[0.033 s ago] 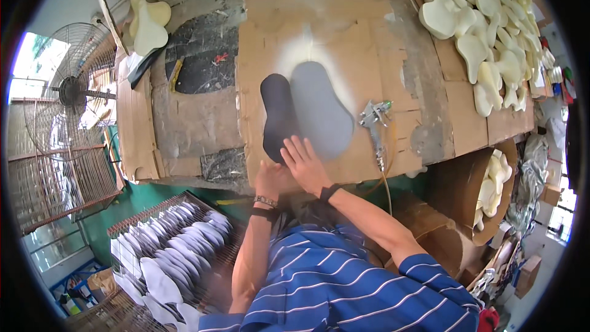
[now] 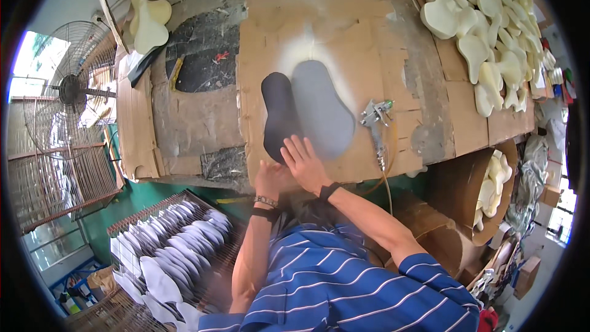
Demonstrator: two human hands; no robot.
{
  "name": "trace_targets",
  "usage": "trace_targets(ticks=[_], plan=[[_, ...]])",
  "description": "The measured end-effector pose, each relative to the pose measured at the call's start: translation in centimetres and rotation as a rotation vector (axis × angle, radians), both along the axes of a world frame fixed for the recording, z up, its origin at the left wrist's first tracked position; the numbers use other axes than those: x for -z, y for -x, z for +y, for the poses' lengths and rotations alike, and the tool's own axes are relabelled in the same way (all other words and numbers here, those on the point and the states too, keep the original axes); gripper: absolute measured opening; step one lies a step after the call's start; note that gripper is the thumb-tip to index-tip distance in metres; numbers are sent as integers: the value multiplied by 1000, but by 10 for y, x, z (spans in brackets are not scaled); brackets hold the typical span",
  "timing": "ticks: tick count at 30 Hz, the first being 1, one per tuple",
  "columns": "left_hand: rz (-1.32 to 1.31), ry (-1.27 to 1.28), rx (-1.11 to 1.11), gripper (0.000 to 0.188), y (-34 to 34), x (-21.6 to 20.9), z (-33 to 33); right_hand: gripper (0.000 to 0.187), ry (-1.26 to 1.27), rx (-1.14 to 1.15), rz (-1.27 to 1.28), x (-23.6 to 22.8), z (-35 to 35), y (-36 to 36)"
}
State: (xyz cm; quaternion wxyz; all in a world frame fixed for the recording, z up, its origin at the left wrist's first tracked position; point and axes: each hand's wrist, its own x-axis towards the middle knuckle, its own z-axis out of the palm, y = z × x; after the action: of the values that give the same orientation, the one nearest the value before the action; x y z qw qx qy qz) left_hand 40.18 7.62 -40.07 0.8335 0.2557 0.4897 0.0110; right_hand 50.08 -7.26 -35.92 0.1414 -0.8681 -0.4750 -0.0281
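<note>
Side by side on the cardboard-covered worktop [image 2: 381,43] lie a black saddle-shaped pad [image 2: 278,114] and a wider grey one [image 2: 321,107], their edges meeting. My right hand [image 2: 305,163] rests with fingers stretched out over the near ends of both pads. Just left of it, my left hand [image 2: 272,178] is closed at the near tip of the black pad. Its fingertips are partly hidden, so what they pinch does not show. A spray gun [image 2: 376,123] with a hose lies on the cardboard to the right of the grey pad.
Cream foam pads [image 2: 485,24] are heaped at the far right, with more in a cardboard drum [image 2: 442,197] below. Lilac-white pads [image 2: 178,252] fill a wire rack at lower left. A large fan [image 2: 72,90] stands left. Pale overspray [image 2: 301,49] marks the cardboard.
</note>
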Motion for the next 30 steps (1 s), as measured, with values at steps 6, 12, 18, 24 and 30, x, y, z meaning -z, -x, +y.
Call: trace_targets(ticks=[6, 12, 18, 24, 30], plan=[[10, -80, -56, 46, 19, 4, 11, 19, -243, 148, 273, -5, 2, 3], [68, -177, 75, 49, -15, -14, 5, 21, -535, 448, 390, 4, -20, 4], [139, -259, 112, 56, -37, -3, 3, 25, -350, 251, 380, -12, -15, 5], [8, -65, 9, 50, -21, 0, 1, 41, -85, 11, 37, 2, -4, 13], [-26, -19, -25, 51, -12, 4, 3, 43, -73, 2, -50, 20, 7, 5]])
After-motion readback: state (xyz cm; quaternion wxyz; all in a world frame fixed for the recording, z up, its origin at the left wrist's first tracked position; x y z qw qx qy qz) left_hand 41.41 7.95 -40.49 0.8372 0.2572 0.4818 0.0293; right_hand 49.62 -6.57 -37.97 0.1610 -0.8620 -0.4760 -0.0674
